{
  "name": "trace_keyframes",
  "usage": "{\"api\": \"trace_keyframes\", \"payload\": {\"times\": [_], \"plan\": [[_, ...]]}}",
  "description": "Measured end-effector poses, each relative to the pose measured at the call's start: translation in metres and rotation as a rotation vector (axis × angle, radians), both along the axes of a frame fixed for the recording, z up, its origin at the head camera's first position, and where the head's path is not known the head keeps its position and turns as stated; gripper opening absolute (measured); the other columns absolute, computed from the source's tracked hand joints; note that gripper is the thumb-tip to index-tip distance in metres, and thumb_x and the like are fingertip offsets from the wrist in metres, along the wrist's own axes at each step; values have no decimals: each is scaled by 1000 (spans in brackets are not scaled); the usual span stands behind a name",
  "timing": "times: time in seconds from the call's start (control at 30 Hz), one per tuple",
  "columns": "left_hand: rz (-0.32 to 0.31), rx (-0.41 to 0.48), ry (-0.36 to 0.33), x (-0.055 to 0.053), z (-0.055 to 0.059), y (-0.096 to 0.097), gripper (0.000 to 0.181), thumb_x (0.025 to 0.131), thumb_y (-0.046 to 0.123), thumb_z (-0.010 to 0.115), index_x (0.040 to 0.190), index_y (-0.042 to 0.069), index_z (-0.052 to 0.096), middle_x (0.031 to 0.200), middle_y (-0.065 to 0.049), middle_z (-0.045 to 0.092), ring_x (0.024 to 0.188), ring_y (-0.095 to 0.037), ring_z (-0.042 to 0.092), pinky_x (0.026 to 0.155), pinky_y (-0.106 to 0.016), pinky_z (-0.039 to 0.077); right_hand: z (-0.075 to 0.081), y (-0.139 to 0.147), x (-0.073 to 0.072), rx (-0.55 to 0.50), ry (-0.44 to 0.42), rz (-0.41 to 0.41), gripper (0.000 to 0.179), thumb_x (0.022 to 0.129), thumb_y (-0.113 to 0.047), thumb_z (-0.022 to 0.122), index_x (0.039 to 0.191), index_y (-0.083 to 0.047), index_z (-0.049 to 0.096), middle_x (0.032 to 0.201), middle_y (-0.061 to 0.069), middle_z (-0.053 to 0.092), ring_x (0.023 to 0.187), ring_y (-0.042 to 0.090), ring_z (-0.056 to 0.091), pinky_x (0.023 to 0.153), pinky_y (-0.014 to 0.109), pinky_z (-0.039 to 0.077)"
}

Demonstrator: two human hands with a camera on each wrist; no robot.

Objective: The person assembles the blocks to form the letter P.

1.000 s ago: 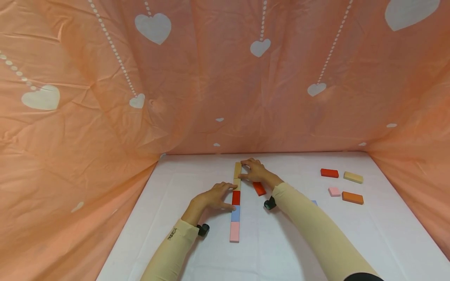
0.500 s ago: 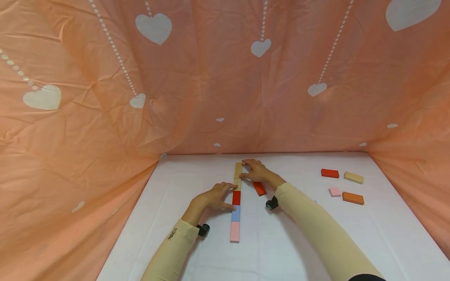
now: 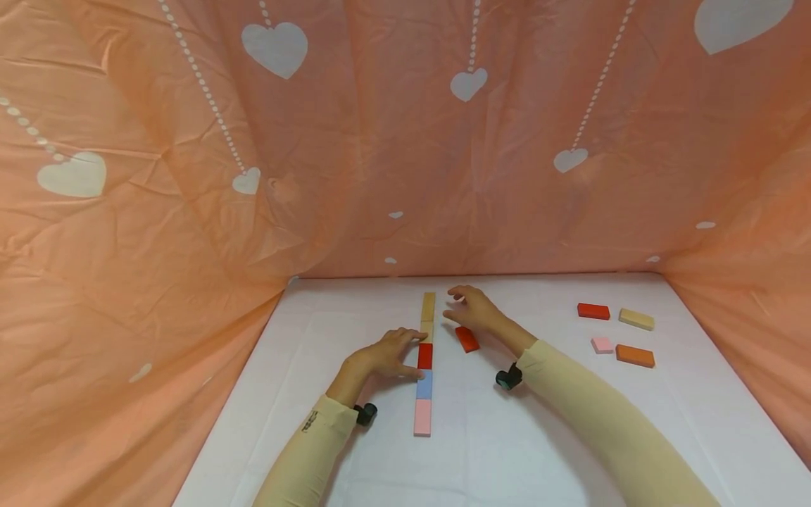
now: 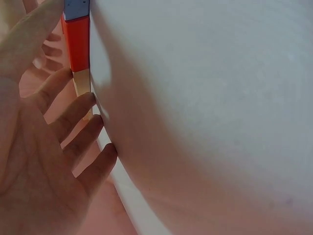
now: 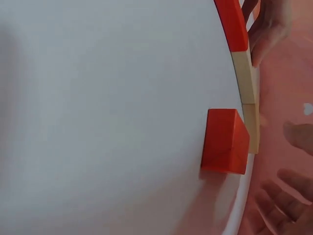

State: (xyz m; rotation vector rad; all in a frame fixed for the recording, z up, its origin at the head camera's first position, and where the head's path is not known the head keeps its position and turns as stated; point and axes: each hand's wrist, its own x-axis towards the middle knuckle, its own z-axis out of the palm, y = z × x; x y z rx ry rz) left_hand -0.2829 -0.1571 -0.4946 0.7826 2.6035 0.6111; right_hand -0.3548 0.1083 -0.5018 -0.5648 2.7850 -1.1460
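Row of five coloured blocks (image 3: 425,356) is touching the spread left hand (image 3: 383,354), while spread right hand (image 3: 475,308) is hovering near.

Below the frame's centre, your left hand (image 3: 385,354) touches the lower tan block (image 3: 426,329) and the blue block (image 3: 425,386) in a row (image 3: 425,357) running down the picture to a pink block (image 3: 422,418). Your right hand (image 3: 478,310) sits apart, right of the row's top, near a loose red block (image 3: 467,340). Four more blocks (image 3: 636,356) lie at lower right.
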Motion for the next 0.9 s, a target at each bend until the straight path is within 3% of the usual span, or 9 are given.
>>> {"api": "trace_keyframes", "payload": {"times": [0.23, 0.4, 0.9], "plan": [[8, -11, -4, -1, -1, -1, 85, 91, 38, 88, 161, 13, 45, 161, -15, 46, 148, -36, 41, 123, -57, 37, 1, 15, 21, -32, -11, -60, 53, 98, -26, 80, 141, 1, 63, 128, 21, 67, 113, 36, 62, 100, 51, 57], [7, -10, -6, 0, 0, -2, 85, 91, 36, 88, 161, 12, 45, 161, -15, 46, 149, -37, 40, 124, -57, 37, 1, 20, 35, -51, 9, -61, 53, 95, -24, 83, 136, 4, 65, 120, 22, 67, 107, 37, 62, 96, 53, 56], [-9, 2, -7, 1, 2, 1, 85, 92, 36, 87, 161, 9, 44, 162, -16, 46, 149, -39, 40, 123, -59, 37, -7, 29, 66, -3, 16, -85, 46, 88, -24, 90, 118, 1, 65, 99, 12, 66, 91, 26, 61, 85, 42, 54]]}}
